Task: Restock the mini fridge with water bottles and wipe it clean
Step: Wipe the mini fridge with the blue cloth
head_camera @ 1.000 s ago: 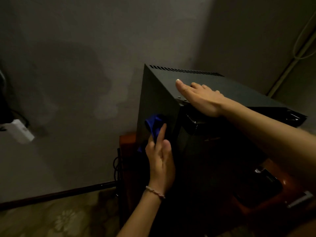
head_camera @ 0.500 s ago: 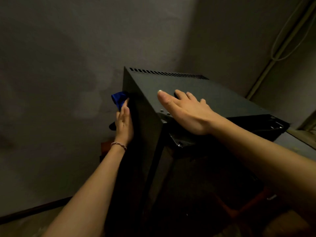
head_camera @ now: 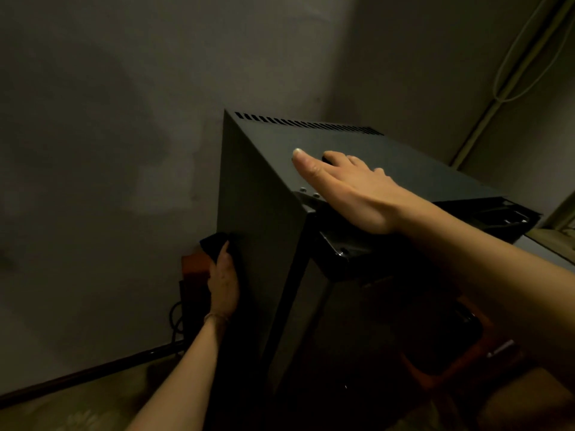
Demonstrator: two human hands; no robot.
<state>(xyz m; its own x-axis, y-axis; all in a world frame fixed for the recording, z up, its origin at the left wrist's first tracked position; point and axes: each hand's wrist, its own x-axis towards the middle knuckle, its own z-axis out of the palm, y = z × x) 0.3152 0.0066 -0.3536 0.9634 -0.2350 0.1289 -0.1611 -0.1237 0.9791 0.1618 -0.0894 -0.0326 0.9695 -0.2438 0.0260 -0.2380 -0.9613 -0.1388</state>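
A black mini fridge stands in a dim corner, with vent slots along the back of its top. My left hand presses a dark blue cloth flat against the fridge's left side wall, low down near its back edge. My right hand lies flat, fingers apart, on the front left corner of the fridge top, holding nothing. No water bottles are in sight. The fridge's inside is hidden.
Grey walls close in behind and to the left. An orange-brown stand shows below the fridge, with a black cable beside it. A pale cord hangs at the upper right. Patterned floor lies at the bottom left.
My left hand has slid the cloth down the fridge's left side, from near the top edge to low on the wall. My right hand stays flat on the top.
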